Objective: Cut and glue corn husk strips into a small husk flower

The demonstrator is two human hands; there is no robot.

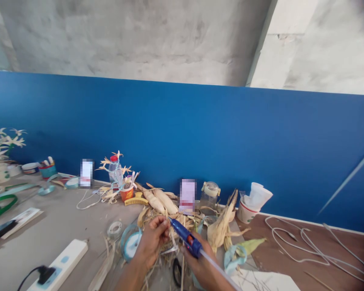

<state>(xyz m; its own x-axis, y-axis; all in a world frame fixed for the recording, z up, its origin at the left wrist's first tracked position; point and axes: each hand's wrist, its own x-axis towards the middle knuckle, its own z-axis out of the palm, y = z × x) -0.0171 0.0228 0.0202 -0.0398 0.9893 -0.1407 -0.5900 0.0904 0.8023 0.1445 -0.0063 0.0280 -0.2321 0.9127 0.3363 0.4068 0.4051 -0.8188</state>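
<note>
Blue glue gun (182, 232) was gripped in R hand (197, 266), nozzle (170, 219) near L hand's (151, 238) pinched fingers, by corn husks (169, 202); couldn't tell what L held. IMO good technique meant steady wrists, small dabs & nozzle off skin.

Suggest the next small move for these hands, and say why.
I would probably ease the glue gun back slightly from the left hand: the right hand holds it with the nozzle very close to the left hand's fingertips, and what they may be pinching is too small to tell.
</note>
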